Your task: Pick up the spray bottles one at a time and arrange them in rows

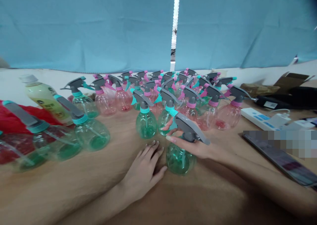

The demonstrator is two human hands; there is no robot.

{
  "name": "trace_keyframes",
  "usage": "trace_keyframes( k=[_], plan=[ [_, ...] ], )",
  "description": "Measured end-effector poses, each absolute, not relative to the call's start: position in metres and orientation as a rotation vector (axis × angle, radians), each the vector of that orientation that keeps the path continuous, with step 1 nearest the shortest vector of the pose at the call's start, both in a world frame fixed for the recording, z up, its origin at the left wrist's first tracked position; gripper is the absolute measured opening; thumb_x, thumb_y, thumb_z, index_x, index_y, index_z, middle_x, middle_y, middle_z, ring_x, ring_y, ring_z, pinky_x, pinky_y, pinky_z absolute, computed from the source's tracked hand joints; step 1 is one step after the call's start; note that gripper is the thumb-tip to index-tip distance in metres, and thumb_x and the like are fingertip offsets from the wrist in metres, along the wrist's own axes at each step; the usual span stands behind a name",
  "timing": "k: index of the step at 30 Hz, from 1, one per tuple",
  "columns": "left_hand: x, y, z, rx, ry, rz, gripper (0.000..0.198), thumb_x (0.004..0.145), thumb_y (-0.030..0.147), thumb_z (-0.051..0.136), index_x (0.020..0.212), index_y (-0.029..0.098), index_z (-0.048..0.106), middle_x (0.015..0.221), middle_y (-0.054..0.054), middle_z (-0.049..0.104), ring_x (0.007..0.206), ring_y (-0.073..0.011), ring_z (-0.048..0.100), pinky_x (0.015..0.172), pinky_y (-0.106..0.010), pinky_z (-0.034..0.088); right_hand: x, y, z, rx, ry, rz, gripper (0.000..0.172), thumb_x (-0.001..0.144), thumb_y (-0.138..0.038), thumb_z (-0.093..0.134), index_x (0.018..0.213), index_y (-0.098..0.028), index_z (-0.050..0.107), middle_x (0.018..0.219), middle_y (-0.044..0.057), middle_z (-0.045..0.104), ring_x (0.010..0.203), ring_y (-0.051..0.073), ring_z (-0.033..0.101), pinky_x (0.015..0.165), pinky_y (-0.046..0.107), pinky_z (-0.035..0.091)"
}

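Note:
A clear green spray bottle [180,160] with a grey head and turquoise collar stands upright on the wooden table, close to me. My right hand [189,144] is wrapped around its neck, just under the grey head; part of the grip is hidden behind the head. To the left of that bottle, my left hand [146,165] lies flat on the tabletop, fingers stretched out and holding nothing. Just beyond its fingertips is another green spray bottle [146,124], with a further green spray bottle [163,119] beside it, partly covered by my right hand.
Several pink and green spray bottles [123,99] crowd the back. More green ones [91,132] stand at left, near a yellowish drink bottle [47,98] and red plastic [15,117]. At right are a white power strip [257,117], a phone [277,159] and an opened cardboard box [289,84].

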State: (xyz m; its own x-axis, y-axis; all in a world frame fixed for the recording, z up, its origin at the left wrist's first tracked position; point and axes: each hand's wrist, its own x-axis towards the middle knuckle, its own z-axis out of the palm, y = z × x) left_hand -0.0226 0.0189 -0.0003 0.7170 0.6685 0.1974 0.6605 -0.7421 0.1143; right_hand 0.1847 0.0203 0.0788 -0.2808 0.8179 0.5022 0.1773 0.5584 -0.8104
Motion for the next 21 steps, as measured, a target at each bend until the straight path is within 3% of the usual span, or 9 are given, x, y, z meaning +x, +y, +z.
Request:
trace_keyframes(
  k=[5, 8, 12, 16, 21],
  plan=[
    [-0.0225, 0.0192, -0.0007, 2.858, 1.132, 0.326, 0.050, 0.095, 0.039, 0.050, 0.136, 0.012, 0.046, 0.144, -0.016, 0.043, 0.132, -0.0325, 0.041, 0.104, -0.051, 0.039, 0.1858, 0.0162, 0.0854, -0.930, -1.838, 0.652, 0.010, 0.078, -0.025, 0.062, 0.082, -0.020, 0.054, 0.077, -0.001, 0.057, 0.060, 0.011, 0.054, 0.058, 0.026, 0.049],
    [-0.0229, 0.0197, -0.0007, 2.866, 1.125, 0.322, 0.050, 0.095, 0.039, 0.049, 0.137, 0.011, 0.045, 0.145, -0.017, 0.043, 0.133, -0.0325, 0.040, 0.104, -0.051, 0.037, 0.1867, 0.0164, 0.0845, -0.983, -1.842, 0.646, 0.013, 0.080, -0.030, 0.063, 0.078, -0.020, 0.054, 0.062, -0.005, 0.051, 0.047, 0.008, 0.040, 0.046, 0.024, 0.038],
    [-0.0233, 0.0206, -0.0016, 2.863, 1.123, 0.364, 0.049, 0.095, 0.039, 0.049, 0.137, 0.013, 0.045, 0.144, -0.016, 0.044, 0.132, -0.0322, 0.040, 0.104, -0.051, 0.038, 0.1867, 0.0150, 0.0811, -0.954, -1.826, 0.678, 0.016, 0.080, -0.031, 0.063, 0.075, -0.020, 0.053, 0.050, -0.010, 0.039, 0.042, 0.006, 0.033, 0.041, 0.022, 0.031],
    [-0.0233, 0.0211, -0.0019, 2.851, 1.131, 0.371, 0.047, 0.095, 0.037, 0.049, 0.136, 0.014, 0.046, 0.142, -0.016, 0.046, 0.131, -0.0324, 0.042, 0.103, -0.050, 0.039, 0.1859, 0.0109, 0.0791, -0.883, -1.829, 0.689, 0.012, 0.081, -0.027, 0.062, 0.077, -0.020, 0.054, 0.053, -0.009, 0.042, 0.042, 0.006, 0.035, 0.041, 0.021, 0.032],
    [-0.0234, 0.0219, -0.0008, 2.825, 1.125, 0.379, 0.045, 0.094, 0.034, 0.049, 0.135, 0.015, 0.045, 0.142, -0.016, 0.046, 0.130, -0.0326, 0.042, 0.101, -0.052, 0.040, 0.1844, 0.0108, 0.0783, -0.853, -1.836, 0.765, 0.017, 0.080, -0.030, 0.064, 0.094, -0.021, 0.059, 0.076, -0.002, 0.063, 0.048, 0.008, 0.048, 0.050, 0.026, 0.046]
  ],
)
